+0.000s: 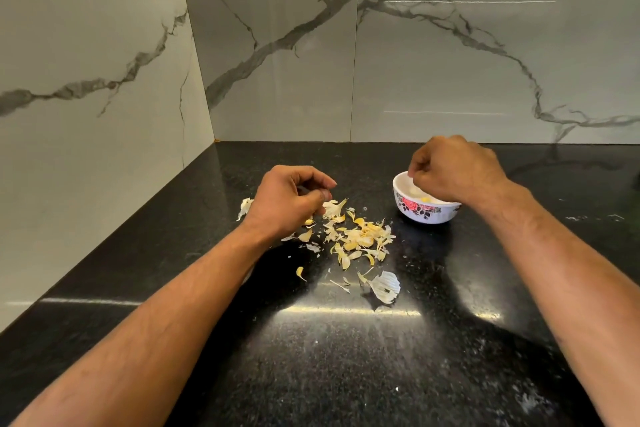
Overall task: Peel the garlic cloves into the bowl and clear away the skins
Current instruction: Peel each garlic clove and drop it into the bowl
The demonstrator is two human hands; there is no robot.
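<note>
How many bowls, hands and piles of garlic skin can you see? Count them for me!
Bowls: 1, the flowered bowl
Hands: 2, the left hand and the right hand
Skin piles: 1, the garlic skins scattered on the counter
Total: 4

The bowl [425, 210] is set on the counter [346, 357] toward its back edge, right of the skins [356, 241]. Cloves [424, 199] are held in the bowl. More skins are scattered nearer the front.
</note>
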